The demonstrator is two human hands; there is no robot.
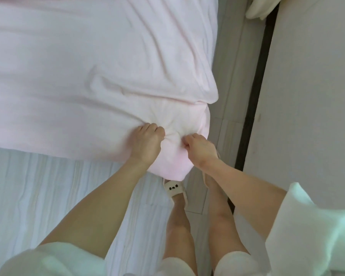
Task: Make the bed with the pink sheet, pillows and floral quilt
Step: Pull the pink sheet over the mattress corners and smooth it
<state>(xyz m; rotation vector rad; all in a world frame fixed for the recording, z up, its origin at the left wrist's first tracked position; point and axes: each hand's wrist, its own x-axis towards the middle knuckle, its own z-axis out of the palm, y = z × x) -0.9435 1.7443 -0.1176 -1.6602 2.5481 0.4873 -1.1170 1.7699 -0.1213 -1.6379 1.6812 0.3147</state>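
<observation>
The bed [48, 186] fills the left of the view, its pale striped mattress bare along the near edge. The pink sheet [88, 66] covers the rest of it, wrinkled, reaching the right edge and bunching at the near right corner, where a loose fold hangs down over the corner toward the floor [235, 80]. A white door or cupboard front [307, 96] stands to the right, with a dark gap beside it.

Both hands work that corner. The left hand [147, 144] has its fingers curled into a gathered bunch of sheet just in from the corner; the right hand [201, 148] pinches the cloth beside it, nearer the corner tip. The two are close but not touching, with a puckered ridge of cloth between them.

The slack lies below and toward the person, so the pull probably has to go down and under the mattress corner. The right hand is nearer the hanging fold. Pillows and quilt are not clearly in view.

A cream slipper [174, 191] with a small face stands just under the hanging fold.
</observation>
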